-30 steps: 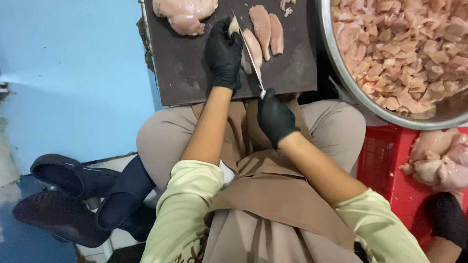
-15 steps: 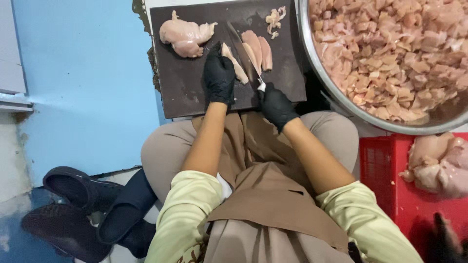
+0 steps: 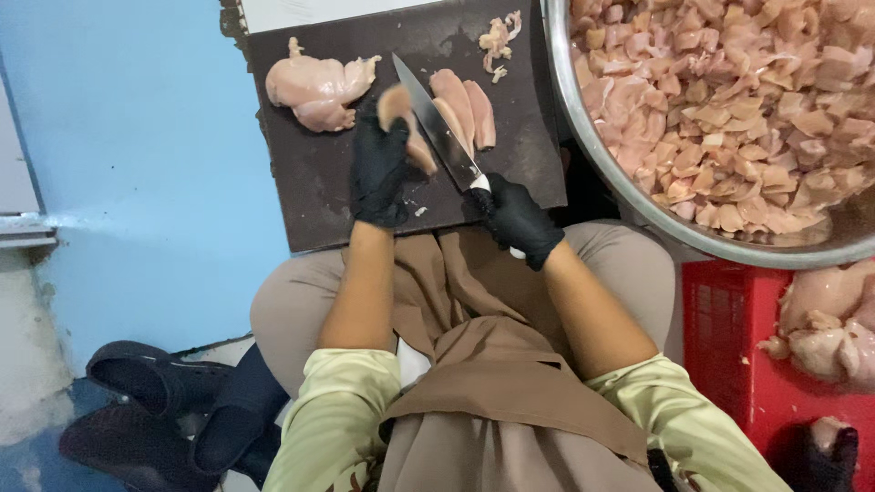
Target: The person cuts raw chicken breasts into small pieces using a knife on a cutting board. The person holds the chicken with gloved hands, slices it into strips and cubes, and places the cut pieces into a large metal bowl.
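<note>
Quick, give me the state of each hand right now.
Left hand: closed on a strip of raw chicken on the cutting board.
Right hand: closed on the knife handle.

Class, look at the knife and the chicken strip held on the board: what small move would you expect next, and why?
Probably a short downward cut through the chicken strip. The left hand pins that strip on the dark cutting board, and the right hand holds the knife with its blade lying right beside it, next to slices already cut.
</note>
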